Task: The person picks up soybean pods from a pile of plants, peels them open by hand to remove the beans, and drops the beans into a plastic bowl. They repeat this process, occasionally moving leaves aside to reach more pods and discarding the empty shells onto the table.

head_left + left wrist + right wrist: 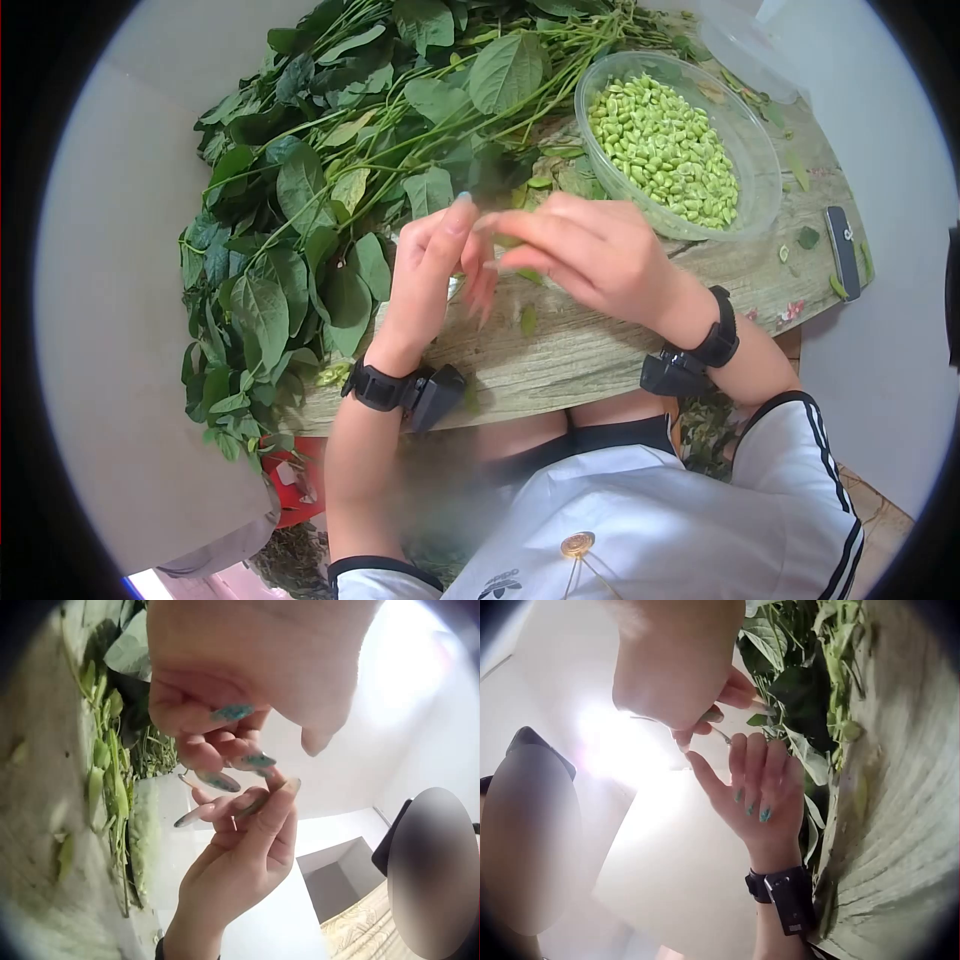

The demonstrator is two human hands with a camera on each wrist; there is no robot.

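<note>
- Leafy stems [290,200] are blocking left hand's [435,258] left and forward sides, extending toward bowl [756,190].
- Bowl is standing just beyond right hand [597,255], obstructing forward travel.
- Bare tabletop [560,350] is running between hands and near edge, leaving lateral passage.
- Dark oblong object [843,258] is lying near table's right edge, narrowing room beside bowl.

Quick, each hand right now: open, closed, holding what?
Left hand: partly curled; can't tell if it's holding anything.
Right hand: partly curled; contents can't be told.
</note>
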